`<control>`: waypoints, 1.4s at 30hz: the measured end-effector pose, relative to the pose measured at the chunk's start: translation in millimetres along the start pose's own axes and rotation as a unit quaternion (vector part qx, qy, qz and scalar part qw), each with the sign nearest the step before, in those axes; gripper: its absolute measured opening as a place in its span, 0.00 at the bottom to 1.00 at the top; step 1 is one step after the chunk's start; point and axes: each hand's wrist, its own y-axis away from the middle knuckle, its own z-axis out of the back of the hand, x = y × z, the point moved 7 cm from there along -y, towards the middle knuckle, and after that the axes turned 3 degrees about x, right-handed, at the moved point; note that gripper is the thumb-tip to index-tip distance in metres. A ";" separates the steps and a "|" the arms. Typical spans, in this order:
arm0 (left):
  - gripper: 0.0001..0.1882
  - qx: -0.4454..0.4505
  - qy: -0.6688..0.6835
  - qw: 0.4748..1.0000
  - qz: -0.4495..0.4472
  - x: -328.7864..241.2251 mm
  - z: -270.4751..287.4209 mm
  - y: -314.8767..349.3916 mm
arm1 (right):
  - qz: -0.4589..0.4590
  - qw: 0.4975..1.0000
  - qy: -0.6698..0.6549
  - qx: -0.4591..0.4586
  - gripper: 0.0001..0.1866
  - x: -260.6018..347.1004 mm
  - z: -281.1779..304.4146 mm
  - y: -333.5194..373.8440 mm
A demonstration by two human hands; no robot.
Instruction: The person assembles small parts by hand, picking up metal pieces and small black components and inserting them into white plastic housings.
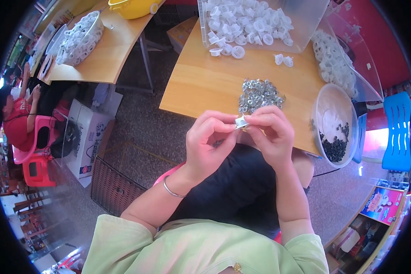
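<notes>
Between my two hands, just off the table's near edge, is a small white plastic part (241, 122). My left hand (210, 141) pinches it from the left, thumb and forefinger closed on it. From the other side my right hand (273, 132) grips it with fingertips pressed together. Right behind my hands lies a pile of small shiny metal pieces (260, 95) on the wooden table (201, 73). Farther back, a clear plastic bin (301, 41) lies with many white round plastic parts (246, 23) spilling toward its front edge.
At the right stands a white bowl (322, 98) with small black pieces (335, 148). Two loose white parts (283, 60) lie near a clear container of white rings (333, 64). At left, another table (109, 59) carries a filled basket (80, 41); a person in red (20, 118) sits beyond a cardboard box (89, 137).
</notes>
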 end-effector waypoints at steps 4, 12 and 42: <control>0.08 0.033 0.015 0.999 0.013 2.7 -7.9 -1.1 | 0.015 1.000 0.006 -0.010 0.11 0.6 8.8 2.1; 0.18 0.004 0.101 0.983 0.152 16.7 0.9 -1.1 | -0.129 0.976 0.046 -0.170 0.04 21.8 79.1 -27.1; 0.20 0.030 0.274 0.929 0.246 17.0 -8.3 -4.0 | -0.079 0.973 0.207 0.058 0.14 3.0 12.0 -37.3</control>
